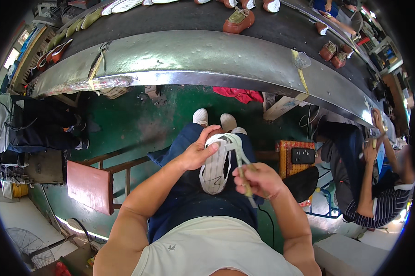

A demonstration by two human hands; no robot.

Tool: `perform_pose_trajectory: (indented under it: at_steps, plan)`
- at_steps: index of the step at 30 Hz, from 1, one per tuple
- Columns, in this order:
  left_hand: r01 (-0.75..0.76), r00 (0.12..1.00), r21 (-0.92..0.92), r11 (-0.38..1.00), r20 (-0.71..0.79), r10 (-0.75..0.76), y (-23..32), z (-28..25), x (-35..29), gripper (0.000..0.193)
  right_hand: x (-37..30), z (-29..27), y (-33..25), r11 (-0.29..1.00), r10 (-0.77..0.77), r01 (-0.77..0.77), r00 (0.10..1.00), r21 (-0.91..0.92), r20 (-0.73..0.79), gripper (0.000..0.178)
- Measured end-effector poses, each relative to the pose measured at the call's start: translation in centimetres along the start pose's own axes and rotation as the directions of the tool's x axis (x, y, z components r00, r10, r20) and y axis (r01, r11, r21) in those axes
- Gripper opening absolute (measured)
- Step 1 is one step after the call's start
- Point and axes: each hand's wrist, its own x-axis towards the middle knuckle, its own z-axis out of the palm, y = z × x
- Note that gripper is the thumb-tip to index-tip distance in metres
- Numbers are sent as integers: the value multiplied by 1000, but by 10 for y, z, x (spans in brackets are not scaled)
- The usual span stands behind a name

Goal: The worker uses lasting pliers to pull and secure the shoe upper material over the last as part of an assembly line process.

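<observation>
A shoe [214, 171] is held over my lap, its pale grey sole turned up and a bit of brown upper showing at the far end. My left hand [199, 151] grips it from the left, thumb lying over the sole's far part. My right hand [260, 180] is closed around a long pale tool [240, 158] with greenish handles; it looks like pincers, though its exact kind is hard to make out. The tool's light-coloured head touches the shoe's far right edge. A whitish band curves along that edge.
Ahead runs a metal-edged conveyor [180, 50] bearing a brown shoe [238, 21] and several others. A brown padded stool [90, 186] stands at left. On the right, a phone [303, 155] lies on an orange woven seat [288, 171], with a co-worker [373, 202] beyond. A fan [30, 248] stands lower left.
</observation>
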Motion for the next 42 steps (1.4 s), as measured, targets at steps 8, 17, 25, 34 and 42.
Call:
perform_pose_trajectory:
  at_steps: [8,17,25,34,42]
  plan:
    - [27,997,134,991,66,-36,-7,-1,18,58,-2,-2,-14,578,-194,-3,971,-816,-141,25]
    - [25,1000,431,902,0,-28,-2,0,33,55,9,-19,-16,961,-15,-20,992,-276,-123,34]
    - [83,986,266,960,-160,-41,-23,-16,35,47,74,-53,33,508,-475,153,871,-848,-128,21]
    - [266,959,-27,964,105,-262,-3,-51,40,61,85,-57,47,272,-655,175,754,-946,-49,27]
    - [157,986,3,988,-49,-156,-7,-20,35,54,44,-12,23,77,-582,-86,805,-993,-115,22]
